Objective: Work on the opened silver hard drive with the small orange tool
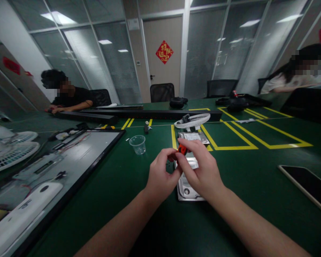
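Pinched in my right grip [204,167], the small, stubby orange-and-black piece [181,149] hangs above the twelve-o'clock end of the silver rectangular metal hard drive [186,187]; whether my left grip [162,175] clamps it, I cannot tell. Slack pressure could drop it; sweeping towards nine o'clock could topple the clear plastic cup [139,145].

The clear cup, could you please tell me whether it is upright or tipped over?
The cup is upright: its wide mouth faces up and its narrower base sits on the green table.
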A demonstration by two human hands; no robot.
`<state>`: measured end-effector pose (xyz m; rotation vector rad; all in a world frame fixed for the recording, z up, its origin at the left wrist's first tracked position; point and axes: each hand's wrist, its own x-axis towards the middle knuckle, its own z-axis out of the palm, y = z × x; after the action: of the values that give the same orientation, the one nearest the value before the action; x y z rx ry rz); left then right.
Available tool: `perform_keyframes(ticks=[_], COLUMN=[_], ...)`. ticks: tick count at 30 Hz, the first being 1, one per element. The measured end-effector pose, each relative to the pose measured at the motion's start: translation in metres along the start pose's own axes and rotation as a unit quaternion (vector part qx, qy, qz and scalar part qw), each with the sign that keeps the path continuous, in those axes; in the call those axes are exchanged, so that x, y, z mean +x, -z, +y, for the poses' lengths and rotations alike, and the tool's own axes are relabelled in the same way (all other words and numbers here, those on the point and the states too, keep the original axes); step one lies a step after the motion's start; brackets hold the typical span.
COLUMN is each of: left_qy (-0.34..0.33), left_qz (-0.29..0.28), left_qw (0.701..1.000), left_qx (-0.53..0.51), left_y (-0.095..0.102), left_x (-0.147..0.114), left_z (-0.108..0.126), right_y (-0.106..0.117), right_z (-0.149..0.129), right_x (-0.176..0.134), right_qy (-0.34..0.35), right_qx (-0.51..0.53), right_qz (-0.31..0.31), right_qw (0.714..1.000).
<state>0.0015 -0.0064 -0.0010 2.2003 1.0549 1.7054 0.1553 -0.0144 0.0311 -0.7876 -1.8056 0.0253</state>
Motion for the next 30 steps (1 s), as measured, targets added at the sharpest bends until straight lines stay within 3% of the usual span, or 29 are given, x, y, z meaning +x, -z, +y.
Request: perform_keyframes(ticks=[6, 13, 22, 30], left_qy=[-0.011, 0.012, 0.012, 0.008], left_qz=[-0.025, 0.002, -0.021, -0.002], left_qw=[0.999, 1.0, 0.999, 1.0], left_qx=[-0.025, -0.01, -0.031, -0.01], left_y=[-0.0004, -0.0016, -0.0018, -0.0022], left_x=[0.0008, -0.0012, -0.0003, -0.0019], left_z=[0.0022, -0.0004, 0.0008, -0.0014], right_y=[0.0001, -0.0016, -0.0006, -0.0022], right_z=[-0.0003, -0.0002, -0.0004, 0.0009], right_x=[-0.0007, -0.0002, -0.0023, -0.0004], right_qy=[0.008, 0.01, 0.009, 0.001], right_qx=[0.027, 0.009, 0.024, 0.001], right_qz=[-0.007, -0.004, -0.004, -0.001], right_qw=[1.0, 1.0, 1.0, 1.0])
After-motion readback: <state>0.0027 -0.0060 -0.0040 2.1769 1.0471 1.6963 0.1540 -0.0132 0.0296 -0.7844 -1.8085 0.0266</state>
